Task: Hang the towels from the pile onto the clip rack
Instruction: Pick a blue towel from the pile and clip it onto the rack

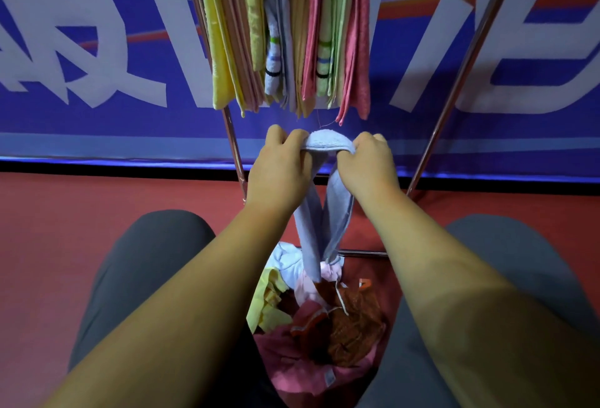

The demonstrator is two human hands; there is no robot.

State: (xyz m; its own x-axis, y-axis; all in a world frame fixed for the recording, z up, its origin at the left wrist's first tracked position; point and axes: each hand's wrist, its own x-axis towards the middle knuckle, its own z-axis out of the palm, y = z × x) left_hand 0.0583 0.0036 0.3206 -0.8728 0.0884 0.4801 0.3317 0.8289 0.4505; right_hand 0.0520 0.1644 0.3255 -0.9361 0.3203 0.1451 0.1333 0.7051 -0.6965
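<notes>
Blue banner (97, 122) w/ white lettering at back; red floor (65, 213) below, black strip (97, 165) btwn.

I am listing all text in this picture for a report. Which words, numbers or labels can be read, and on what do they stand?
Blue banner: large white characters, cut off by the frame and partly hidden by the hanging towels; none reads whole.
White tag on the pink towel in the pile: too small to read.
No other text shows.
</notes>
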